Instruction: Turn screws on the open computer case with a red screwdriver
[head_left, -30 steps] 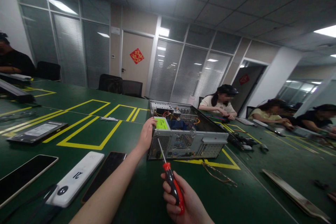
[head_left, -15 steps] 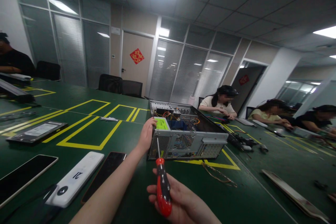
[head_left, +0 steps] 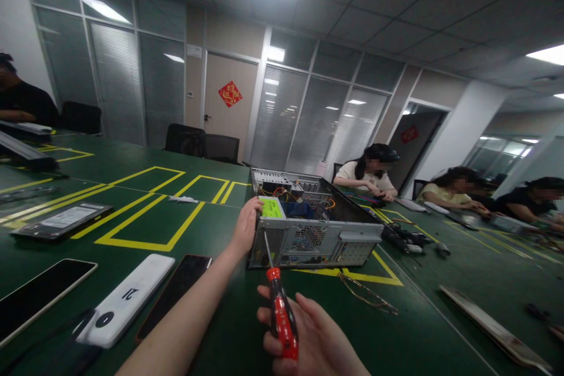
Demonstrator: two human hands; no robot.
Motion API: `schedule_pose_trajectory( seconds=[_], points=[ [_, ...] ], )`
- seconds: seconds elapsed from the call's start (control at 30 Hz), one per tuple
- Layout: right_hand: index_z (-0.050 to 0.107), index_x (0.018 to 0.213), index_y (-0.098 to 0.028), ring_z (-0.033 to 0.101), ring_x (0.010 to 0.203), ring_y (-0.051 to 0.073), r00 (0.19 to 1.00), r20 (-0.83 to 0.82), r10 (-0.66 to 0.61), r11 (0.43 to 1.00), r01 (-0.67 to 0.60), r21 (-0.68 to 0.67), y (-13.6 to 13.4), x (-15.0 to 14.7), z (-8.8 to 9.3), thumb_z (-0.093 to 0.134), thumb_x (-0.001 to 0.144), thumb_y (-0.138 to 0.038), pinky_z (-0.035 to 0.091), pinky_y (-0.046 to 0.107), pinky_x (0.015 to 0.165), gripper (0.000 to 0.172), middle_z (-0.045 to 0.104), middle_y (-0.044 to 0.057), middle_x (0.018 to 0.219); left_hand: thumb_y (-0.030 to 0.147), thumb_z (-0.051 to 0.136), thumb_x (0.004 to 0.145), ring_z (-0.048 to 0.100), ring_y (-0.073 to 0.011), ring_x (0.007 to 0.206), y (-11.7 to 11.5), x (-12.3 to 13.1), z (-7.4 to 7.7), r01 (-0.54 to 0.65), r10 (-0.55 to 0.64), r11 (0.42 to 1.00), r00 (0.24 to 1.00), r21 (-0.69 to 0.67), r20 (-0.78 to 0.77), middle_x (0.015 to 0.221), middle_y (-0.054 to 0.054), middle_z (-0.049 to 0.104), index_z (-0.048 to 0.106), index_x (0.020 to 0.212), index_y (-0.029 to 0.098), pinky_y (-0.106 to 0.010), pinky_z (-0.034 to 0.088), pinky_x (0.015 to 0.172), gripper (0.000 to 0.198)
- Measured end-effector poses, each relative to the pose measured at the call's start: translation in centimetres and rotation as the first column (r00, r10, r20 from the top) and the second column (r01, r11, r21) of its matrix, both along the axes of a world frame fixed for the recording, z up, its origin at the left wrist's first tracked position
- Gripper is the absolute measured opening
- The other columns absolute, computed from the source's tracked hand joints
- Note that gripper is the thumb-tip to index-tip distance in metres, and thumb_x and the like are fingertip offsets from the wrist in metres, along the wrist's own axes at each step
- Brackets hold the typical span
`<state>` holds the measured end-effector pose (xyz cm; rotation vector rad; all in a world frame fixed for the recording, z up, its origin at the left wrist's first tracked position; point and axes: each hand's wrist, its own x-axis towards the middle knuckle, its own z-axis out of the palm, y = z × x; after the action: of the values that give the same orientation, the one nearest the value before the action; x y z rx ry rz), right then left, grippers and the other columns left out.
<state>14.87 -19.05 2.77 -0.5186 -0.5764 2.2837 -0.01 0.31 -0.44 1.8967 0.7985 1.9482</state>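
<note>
An open computer case (head_left: 330,241) lies on the green table in front of me, its vented rear panel facing me. At its left corner sits a power supply with a bright green label (head_left: 272,208). My left hand (head_left: 247,226) grips that corner, fingers curled over the edge by the label. In my right hand (head_left: 308,329) is a red and black screwdriver (head_left: 282,317), held loosely with the fingers partly curled round the handle. Its shaft points up and away, and the tip appears at the grille of the rear panel; whether it touches a screw is too small to tell.
Left of my forearm lie a dark phone (head_left: 176,294), a white device marked 21 (head_left: 132,296), another phone (head_left: 44,296) and a hard drive (head_left: 64,217). Thin wire (head_left: 365,294) is right of the case, near black cables (head_left: 408,238). Other people sit farther along the table.
The screwdriver handle has swung slightly right and turned in my right hand, and its shaft leans more. My left hand and the case stay in place.
</note>
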Motion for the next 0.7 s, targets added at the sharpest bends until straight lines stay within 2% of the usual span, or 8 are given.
schedule_pose_trajectory(
  seconds=[0.07, 0.13, 0.23, 0.3, 0.37, 0.5, 0.6, 0.7],
  points=[
    [0.052, 0.117, -0.019, 0.062, 0.081, 0.016, 0.999, -0.004, 0.040, 0.998, -0.039, 0.041, -0.2, 0.4, 0.5, 0.069, 0.067, -0.025, 0.044, 0.024, 0.063, 0.053, 0.064, 0.009, 0.110, 0.042, 0.023, 0.095, 0.048, -0.0212, 0.120, 0.0, 0.0, 0.0, 0.000, 0.000, 1.000, 1.000, -0.005, -0.008, 0.109, -0.010, 0.060, 0.054, 0.089, 0.019, -0.043, 0.035, 0.108, 0.039],
    [0.047, 0.125, -0.020, 0.062, 0.094, 0.018, 0.998, 0.009, 0.061, 0.994, -0.062, 0.089, -0.5, 0.7, 0.8, 0.066, 0.065, -0.013, 0.044, 0.029, 0.076, 0.063, 0.059, 0.011, 0.124, 0.042, 0.023, 0.095, 0.048, -0.0210, 0.121, 0.0, 0.0, 0.0, -0.002, 0.002, 1.000, 1.000, -0.012, -0.010, 0.109, -0.010, 0.060, 0.054, 0.089, 0.019, -0.043, 0.035, 0.108, 0.039],
    [0.035, 0.135, -0.022, 0.061, 0.102, 0.020, 0.998, 0.058, 0.035, 0.987, -0.044, 0.155, -0.7, 1.1, 1.0, 0.065, 0.073, -0.012, 0.043, 0.031, 0.083, 0.069, 0.056, 0.014, 0.128, 0.043, 0.023, 0.095, 0.049, -0.0209, 0.120, -0.1, 0.0, 0.1, -0.002, 0.002, 1.000, 1.000, -0.011, 0.000, 0.109, -0.009, 0.061, 0.054, 0.088, 0.019, -0.042, 0.035, 0.107, 0.040],
    [0.035, 0.135, -0.023, 0.063, 0.099, 0.021, 0.997, 0.074, -0.013, 0.984, -0.001, 0.176, -0.7, 1.2, 0.8, 0.068, 0.075, -0.017, 0.043, 0.028, 0.078, 0.069, 0.060, 0.014, 0.123, 0.043, 0.023, 0.095, 0.049, -0.0211, 0.120, -0.1, 0.0, 0.1, -0.002, 0.002, 1.000, 1.000, -0.006, 0.007, 0.108, -0.009, 0.061, 0.054, 0.088, 0.020, -0.043, 0.036, 0.107, 0.039],
    [0.043, 0.130, -0.020, 0.065, 0.087, 0.017, 0.995, 0.059, -0.078, 0.985, 0.067, 0.161, -0.7, 1.2, 0.5, 0.073, 0.073, -0.023, 0.043, 0.024, 0.070, 0.064, 0.065, 0.011, 0.110, 0.043, 0.024, 0.095, 0.050, -0.0215, 0.119, -0.1, -0.1, 0.1, -0.003, 0.003, 1.000, 1.000, -0.003, 0.009, 0.107, -0.010, 0.061, 0.054, 0.088, 0.020, -0.043, 0.036, 0.107, 0.039],
    [0.062, 0.104, -0.009, 0.055, 0.064, 0.008, 0.988, 0.003, -0.155, 0.986, 0.154, 0.056, -0.5, 1.1, -0.1, 0.079, 0.065, -0.031, 0.039, 0.019, 0.057, 0.048, 0.065, 0.004, 0.081, 0.042, 0.024, 0.095, 0.049, -0.0219, 0.120, -0.1, -0.1, 0.1, -0.001, 0.001, 1.000, 1.000, -0.007, 0.004, 0.108, -0.010, 0.061, 0.054, 0.088, 0.019, -0.043, 0.036, 0.107, 0.039],
    [0.065, 0.090, -0.012, 0.051, 0.058, 0.006, 0.987, 0.055, -0.150, 0.988, 0.151, -0.022, -0.4, 1.0, -0.2, 0.080, 0.063, -0.035, 0.036, 0.016, 0.050, 0.038, 0.064, 0.002, 0.080, 0.042, 0.024, 0.095, 0.049, -0.0219, 0.120, -0.1, 0.0, 0.1, -0.003, 0.003, 1.000, 1.000, -0.002, 0.009, 0.108, -0.010, 0.061, 0.054, 0.088, 0.019, -0.043, 0.036, 0.106, 0.039],
    [0.064, 0.094, -0.018, 0.037, 0.042, -0.001, 0.988, 0.113, -0.110, 0.994, 0.111, -0.007, -0.4, 1.0, -0.1, 0.075, 0.071, -0.035, 0.019, 0.012, 0.037, 0.031, 0.066, 0.002, 0.087, 0.043, 0.023, 0.095, 0.050, -0.0216, 0.118, 0.0, 0.0, 0.1, 0.001, -0.001, 1.000, 1.000, 0.009, 0.012, 0.106, -0.010, 0.061, 0.054, 0.088, 0.019, -0.043, 0.036, 0.106, 0.040]
  ],
)
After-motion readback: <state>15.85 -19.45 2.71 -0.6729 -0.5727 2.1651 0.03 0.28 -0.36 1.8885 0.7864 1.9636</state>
